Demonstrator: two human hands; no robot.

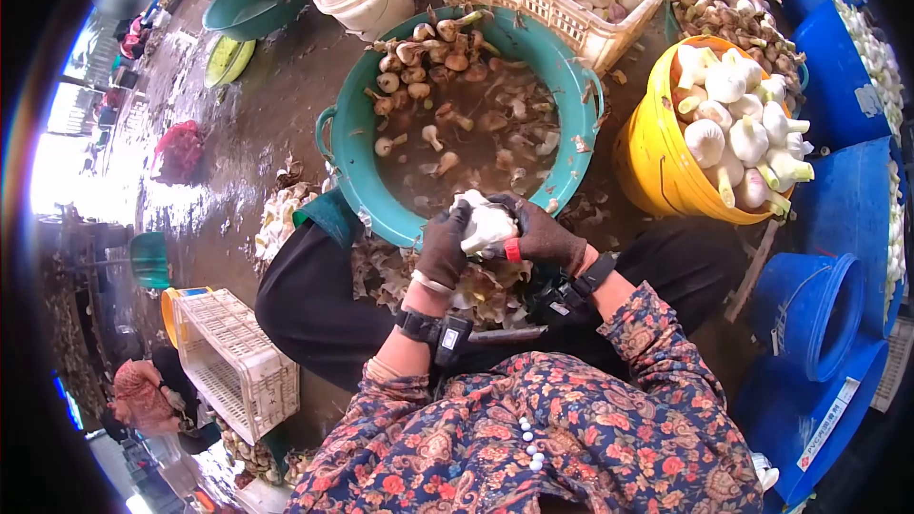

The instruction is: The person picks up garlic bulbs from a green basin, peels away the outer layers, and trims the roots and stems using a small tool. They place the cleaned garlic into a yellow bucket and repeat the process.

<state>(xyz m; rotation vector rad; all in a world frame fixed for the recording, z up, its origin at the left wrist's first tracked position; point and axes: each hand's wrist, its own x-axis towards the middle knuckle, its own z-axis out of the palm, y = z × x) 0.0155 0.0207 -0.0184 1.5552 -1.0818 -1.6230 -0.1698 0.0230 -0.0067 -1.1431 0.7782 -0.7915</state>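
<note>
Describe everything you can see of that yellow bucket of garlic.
The yellow bucket looks plastic, round and open-topped, its side marked with dark streaks. Whitish garlic bulbs, some tinged pink, heap above its rim, with thick stems sticking out. It stands on the brown floor beyond the person's right knee, between the green tub and the blue containers. The left hand and right hand are both away from it. Lens distortion hides whether it leans.

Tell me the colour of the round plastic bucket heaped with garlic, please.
The bucket is yellow (head view).
</note>
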